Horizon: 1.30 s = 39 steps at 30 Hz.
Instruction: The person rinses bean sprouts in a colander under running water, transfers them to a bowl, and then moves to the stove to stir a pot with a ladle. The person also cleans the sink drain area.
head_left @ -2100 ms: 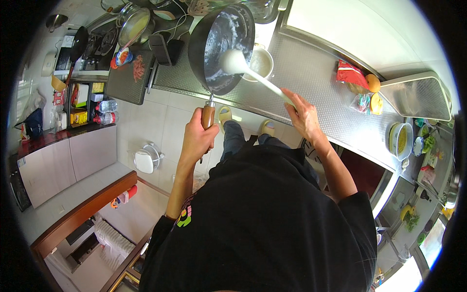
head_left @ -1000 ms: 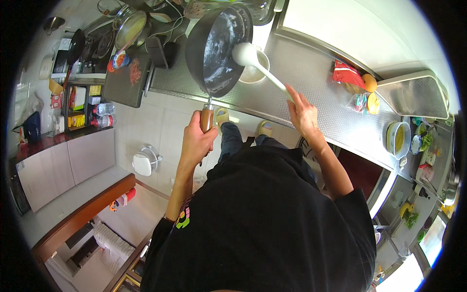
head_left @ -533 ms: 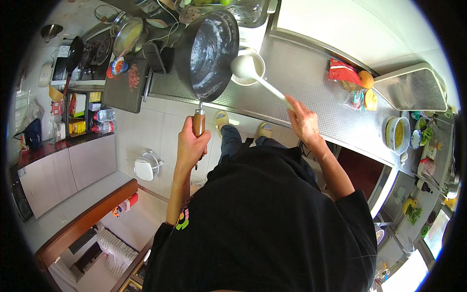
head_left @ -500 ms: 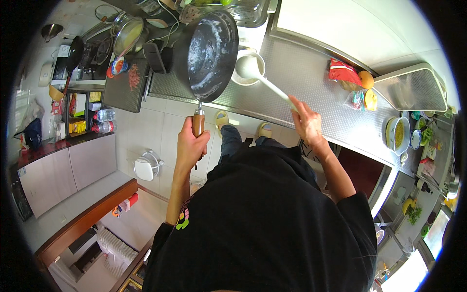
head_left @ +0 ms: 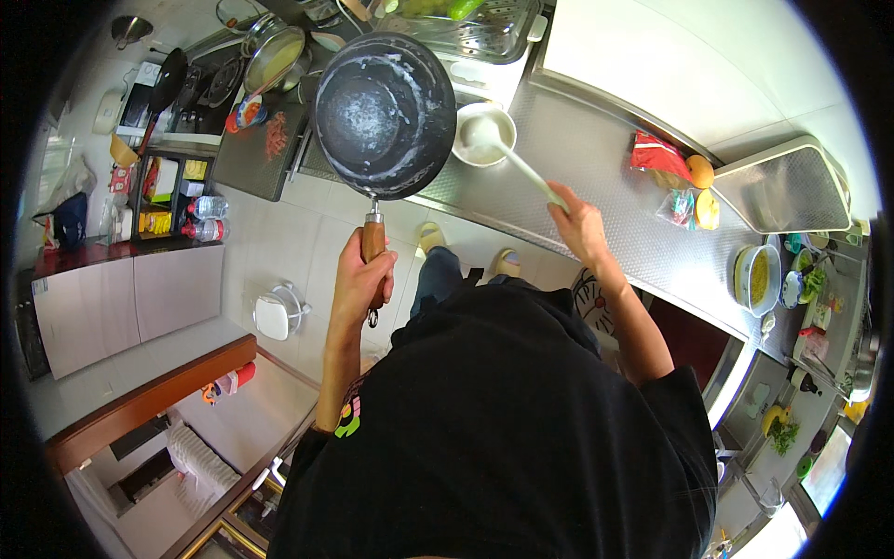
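Note:
My left hand is closed around the wooden handle of a dark wok. The wok is held up in front of the counter, its inside facing me, with whitish smears over the base and wall. A pale ladle is gripped near its handle end by my right hand. The ladle's head is down in a small white bowl just right of the wok. What the bowl contains is hard to make out.
Left of the wok, a dark cutting board bears chopped pinkish meat. A pot stands behind it. On the metal counter lie a red bag and orange fruit. A white stool stands on the floor.
The wok has turned from a steep sideways tilt so its inside faces me more fully. The ladle's head has dropped lower into the white bowl, and my right hand has shifted slightly.

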Each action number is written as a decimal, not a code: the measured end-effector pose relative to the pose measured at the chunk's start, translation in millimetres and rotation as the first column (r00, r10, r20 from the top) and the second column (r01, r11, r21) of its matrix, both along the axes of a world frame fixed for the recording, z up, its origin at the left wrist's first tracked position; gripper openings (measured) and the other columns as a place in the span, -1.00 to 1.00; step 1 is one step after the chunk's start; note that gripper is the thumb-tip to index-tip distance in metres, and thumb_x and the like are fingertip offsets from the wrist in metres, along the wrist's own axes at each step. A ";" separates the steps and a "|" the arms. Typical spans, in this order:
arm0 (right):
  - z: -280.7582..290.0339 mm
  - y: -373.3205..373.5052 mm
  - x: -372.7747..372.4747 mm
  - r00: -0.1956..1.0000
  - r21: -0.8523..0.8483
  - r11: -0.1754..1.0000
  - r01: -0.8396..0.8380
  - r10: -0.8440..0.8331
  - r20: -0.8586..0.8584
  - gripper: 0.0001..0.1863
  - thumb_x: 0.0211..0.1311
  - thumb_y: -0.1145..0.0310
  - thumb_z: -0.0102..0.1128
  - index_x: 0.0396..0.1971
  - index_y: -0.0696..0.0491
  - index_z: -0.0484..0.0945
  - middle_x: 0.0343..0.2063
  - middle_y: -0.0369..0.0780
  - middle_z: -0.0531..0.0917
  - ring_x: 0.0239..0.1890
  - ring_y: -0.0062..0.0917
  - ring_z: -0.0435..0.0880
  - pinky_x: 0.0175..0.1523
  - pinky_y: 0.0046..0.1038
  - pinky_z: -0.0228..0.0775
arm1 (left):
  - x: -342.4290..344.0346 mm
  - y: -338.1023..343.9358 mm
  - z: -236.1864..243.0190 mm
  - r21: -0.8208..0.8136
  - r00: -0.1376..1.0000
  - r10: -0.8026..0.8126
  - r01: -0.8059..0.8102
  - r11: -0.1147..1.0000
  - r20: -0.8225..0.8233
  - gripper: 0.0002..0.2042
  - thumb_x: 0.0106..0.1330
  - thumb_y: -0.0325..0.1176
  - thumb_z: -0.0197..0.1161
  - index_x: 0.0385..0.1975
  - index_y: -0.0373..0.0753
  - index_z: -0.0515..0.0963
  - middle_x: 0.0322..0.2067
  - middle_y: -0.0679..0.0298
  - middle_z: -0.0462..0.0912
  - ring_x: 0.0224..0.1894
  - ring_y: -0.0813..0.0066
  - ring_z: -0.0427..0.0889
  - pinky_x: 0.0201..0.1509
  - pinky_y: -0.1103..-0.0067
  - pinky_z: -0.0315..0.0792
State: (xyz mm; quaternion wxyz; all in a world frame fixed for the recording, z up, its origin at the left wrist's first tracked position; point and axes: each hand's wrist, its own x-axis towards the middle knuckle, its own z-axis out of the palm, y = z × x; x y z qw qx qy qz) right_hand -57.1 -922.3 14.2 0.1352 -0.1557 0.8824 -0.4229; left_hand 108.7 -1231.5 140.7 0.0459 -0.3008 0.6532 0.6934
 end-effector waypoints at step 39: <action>-126.9 -115.9 -19.1 0.901 0.320 0.944 0.078 0.071 -0.428 -0.58 0.24 0.50 0.06 0.13 0.18 0.43 0.21 -0.07 0.43 0.35 -0.17 0.32 0.33 -0.15 0.27 | 123.2 -174.4 -17.3 0.595 0.983 -0.176 0.111 0.796 0.051 -0.73 0.22 -0.43 0.15 -0.10 -0.34 0.38 -0.68 0.34 0.26 -0.86 0.62 0.18 -0.85 0.63 0.12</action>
